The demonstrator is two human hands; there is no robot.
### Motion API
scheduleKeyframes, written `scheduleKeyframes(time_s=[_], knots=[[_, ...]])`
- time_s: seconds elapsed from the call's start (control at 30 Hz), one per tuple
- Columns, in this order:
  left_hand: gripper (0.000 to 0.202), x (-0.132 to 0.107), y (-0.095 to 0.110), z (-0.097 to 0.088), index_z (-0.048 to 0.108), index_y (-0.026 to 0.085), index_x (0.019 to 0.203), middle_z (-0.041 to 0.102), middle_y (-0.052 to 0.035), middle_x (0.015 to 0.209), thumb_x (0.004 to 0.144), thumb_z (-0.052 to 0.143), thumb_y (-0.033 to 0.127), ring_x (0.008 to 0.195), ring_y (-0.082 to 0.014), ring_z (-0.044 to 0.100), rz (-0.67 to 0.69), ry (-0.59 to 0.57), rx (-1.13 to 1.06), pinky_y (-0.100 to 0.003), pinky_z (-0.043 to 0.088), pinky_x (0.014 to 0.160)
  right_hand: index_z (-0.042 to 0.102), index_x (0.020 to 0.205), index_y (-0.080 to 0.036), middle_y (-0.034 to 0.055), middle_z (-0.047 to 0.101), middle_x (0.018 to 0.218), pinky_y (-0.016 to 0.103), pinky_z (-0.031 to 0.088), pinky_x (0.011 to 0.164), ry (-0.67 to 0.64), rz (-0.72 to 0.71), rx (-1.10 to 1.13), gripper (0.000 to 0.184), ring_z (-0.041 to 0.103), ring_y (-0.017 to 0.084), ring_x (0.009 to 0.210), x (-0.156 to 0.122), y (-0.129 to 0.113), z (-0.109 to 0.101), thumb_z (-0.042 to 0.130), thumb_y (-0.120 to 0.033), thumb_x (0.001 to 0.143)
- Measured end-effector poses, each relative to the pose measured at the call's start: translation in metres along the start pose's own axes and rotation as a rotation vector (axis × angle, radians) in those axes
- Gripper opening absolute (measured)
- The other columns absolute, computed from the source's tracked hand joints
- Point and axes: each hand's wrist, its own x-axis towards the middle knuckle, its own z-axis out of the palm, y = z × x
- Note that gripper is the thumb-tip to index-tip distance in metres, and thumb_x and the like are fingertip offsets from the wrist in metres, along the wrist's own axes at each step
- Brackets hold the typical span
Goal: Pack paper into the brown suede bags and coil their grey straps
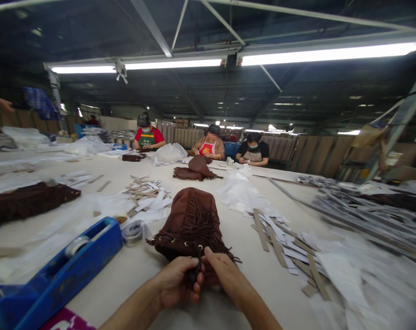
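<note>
A brown suede fringed bag (190,222) lies on the white table (249,284) right in front of me, its laced mouth toward me. My left hand (177,282) is closed around the dark drawstring at the bag's mouth. My right hand (223,270) pinches the same drawstring from the right, fingers pressed together against the left hand. The cord itself is mostly hidden between my fingers.
A blue tape dispenser (57,275) sits at the near left, a tape roll (133,231) beside it. Paper and card strips (287,247) spread right. More brown bags (29,199) (196,168) lie farther off. Three people (208,145) work at the far edge.
</note>
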Motion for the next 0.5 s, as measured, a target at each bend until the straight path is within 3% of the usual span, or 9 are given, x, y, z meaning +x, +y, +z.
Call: scheduleKeyframes(time_s=[0.17, 0.37, 0.5], knots=[[0.023, -0.011, -0.004, -0.002, 0.055, 0.014, 0.079, 0.056, 0.0013, 0.059, 0.071, 0.059, 0.035, 0.043, -0.0076, 0.048, 0.025, 0.088, 0.037, -0.018, 0.042, 0.04, 0.05, 0.057, -0.018, -0.0032, 0.051, 0.05, 0.024, 0.041, 0.051, 0.139, 0.084, -0.016, 0.05, 0.051, 0.011, 0.045, 0.016, 0.003, 0.021, 0.052, -0.063, 0.078], [0.025, -0.018, -0.014, -0.009, 0.052, 0.017, 0.079, 0.055, 0.003, 0.057, 0.07, 0.06, 0.039, 0.039, -0.008, 0.046, 0.096, 0.126, 0.074, -0.019, 0.04, 0.039, 0.057, 0.062, -0.019, 0.0006, 0.059, 0.056, 0.027, 0.046, 0.054, 0.257, 0.126, 0.068, 0.039, 0.055, 0.014, 0.048, 0.024, 0.002, 0.035, 0.047, -0.048, 0.087], [0.025, -0.019, -0.018, -0.01, 0.05, 0.017, 0.078, 0.054, 0.0038, 0.056, 0.07, 0.059, 0.039, 0.036, -0.0071, 0.043, 0.117, 0.135, 0.09, -0.019, 0.039, 0.037, 0.059, 0.07, -0.018, 0.0038, 0.065, 0.065, 0.024, 0.045, 0.049, 0.279, 0.166, 0.237, 0.032, 0.058, 0.014, 0.051, 0.029, 0.007, 0.039, 0.047, -0.041, 0.089]])
